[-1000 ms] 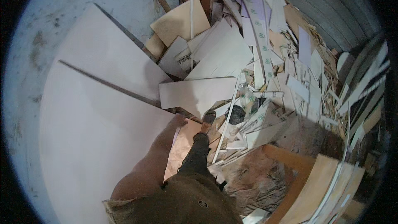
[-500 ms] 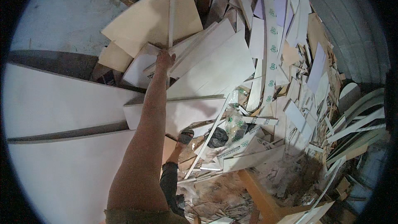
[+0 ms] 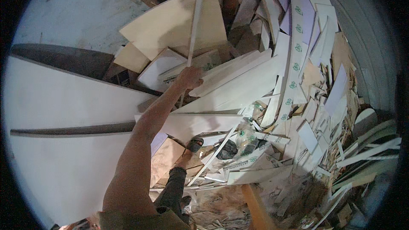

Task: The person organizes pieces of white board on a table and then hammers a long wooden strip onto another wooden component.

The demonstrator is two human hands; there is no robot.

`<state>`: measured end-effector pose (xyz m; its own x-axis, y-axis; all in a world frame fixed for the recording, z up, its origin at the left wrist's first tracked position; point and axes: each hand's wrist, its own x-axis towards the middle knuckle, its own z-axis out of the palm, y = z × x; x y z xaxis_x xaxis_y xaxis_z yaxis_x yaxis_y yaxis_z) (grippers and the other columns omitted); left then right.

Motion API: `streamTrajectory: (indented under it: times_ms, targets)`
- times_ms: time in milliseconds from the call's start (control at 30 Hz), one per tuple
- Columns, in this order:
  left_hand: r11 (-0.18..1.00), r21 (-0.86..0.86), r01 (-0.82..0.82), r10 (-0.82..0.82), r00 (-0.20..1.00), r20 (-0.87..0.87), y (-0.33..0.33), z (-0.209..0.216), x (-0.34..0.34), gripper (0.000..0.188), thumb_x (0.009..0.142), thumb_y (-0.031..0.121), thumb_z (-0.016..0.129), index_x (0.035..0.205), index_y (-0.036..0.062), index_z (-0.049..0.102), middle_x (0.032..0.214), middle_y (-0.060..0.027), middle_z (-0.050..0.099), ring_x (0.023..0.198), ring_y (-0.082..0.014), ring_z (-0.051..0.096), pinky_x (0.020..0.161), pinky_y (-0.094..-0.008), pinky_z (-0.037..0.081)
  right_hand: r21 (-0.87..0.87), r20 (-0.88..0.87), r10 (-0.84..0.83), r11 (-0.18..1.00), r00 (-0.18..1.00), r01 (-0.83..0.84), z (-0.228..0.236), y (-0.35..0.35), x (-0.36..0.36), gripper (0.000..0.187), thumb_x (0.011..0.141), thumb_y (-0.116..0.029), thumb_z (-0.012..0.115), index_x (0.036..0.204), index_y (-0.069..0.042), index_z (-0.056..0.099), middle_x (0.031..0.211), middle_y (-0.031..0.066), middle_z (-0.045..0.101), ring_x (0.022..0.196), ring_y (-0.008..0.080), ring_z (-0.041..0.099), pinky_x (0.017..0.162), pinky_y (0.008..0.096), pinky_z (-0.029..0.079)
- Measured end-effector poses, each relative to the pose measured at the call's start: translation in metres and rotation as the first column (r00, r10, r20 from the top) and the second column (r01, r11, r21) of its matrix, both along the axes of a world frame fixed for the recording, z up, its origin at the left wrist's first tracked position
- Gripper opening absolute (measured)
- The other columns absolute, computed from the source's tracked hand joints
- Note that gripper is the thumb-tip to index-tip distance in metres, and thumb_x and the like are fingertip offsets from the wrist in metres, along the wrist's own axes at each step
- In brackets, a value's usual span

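Note:
Reaching in from the lower edge, my bare left arm leads to my left hand (image 3: 190, 79). The fingers are closed at the near left end of a narrow white board (image 3: 234, 71), which lies slanting on other boards. A long thin white strip (image 3: 195, 25) stands tilted and passes behind the hand, showing again below the wrist; whether the hand also touches it, I cannot tell. Under the narrow board rests a wide white board (image 3: 238, 91). Behind the hand leans a large beige board (image 3: 179, 23). My right hand is outside the picture.
Large white panels (image 3: 68, 98) stand on edge at the left. Scrap boards and strips (image 3: 317, 115) are heaped on the right along a grey wall (image 3: 370, 51). Plastic bags (image 3: 227, 150) lie in the scrap near a sandalled foot (image 3: 194, 145). A brown beam (image 3: 255, 208) sits in front.
The view has shifted, so most things appear lower and further right. Beyond that shift, the narrow white board has slid to the right, uncovering a printed board. The white strip leans more.

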<state>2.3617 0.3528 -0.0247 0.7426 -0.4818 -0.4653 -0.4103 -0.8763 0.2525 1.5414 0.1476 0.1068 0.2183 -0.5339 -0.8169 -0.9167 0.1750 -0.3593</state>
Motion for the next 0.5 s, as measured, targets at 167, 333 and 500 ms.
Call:
streamTrajectory:
  times_ms: [167,333,500]
  targets:
    - [0.988,0.088,0.129,-0.128,0.992,-0.015,-0.022,-0.006,-0.003,0.053,0.084,0.046,0.058,0.107,-0.0024,0.061,0.092,-0.0200,0.066,0.092,-0.0345,0.064,0.085,-0.0465,0.050,-0.025,0.008,-0.023,0.999,1.000,0.023,0.009,0.032,-0.008,0.028,0.090,-0.020,0.059,0.111,-0.001,0.062,0.094,0.0102,0.066,0.076,0.0175,0.063,0.065,0.0311,0.052]
    - [0.986,-0.047,0.162,-0.148,0.963,0.226,-0.004,0.016,0.001,0.050,0.088,0.045,0.053,0.096,-0.0021,0.066,0.091,-0.0188,0.066,0.093,-0.0338,0.064,0.085,-0.0465,0.050,-0.041,0.054,-0.037,0.998,0.998,0.040,0.018,0.072,-0.031,0.029,0.091,-0.021,0.059,0.112,-0.001,0.062,0.095,0.0090,0.066,0.078,0.0154,0.063,0.067,0.0301,0.052]
    - [0.975,0.110,0.196,-0.207,0.972,0.108,0.047,0.138,-0.007,0.055,0.088,0.053,0.047,0.097,0.0011,0.064,0.087,-0.0195,0.065,0.083,-0.0398,0.063,0.094,-0.0478,0.044,0.069,-0.014,-0.100,0.992,0.995,0.101,0.031,0.112,-0.046,0.030,0.092,-0.023,0.057,0.115,-0.002,0.061,0.090,0.0101,0.067,0.076,0.0181,0.064,0.067,0.0314,0.052]
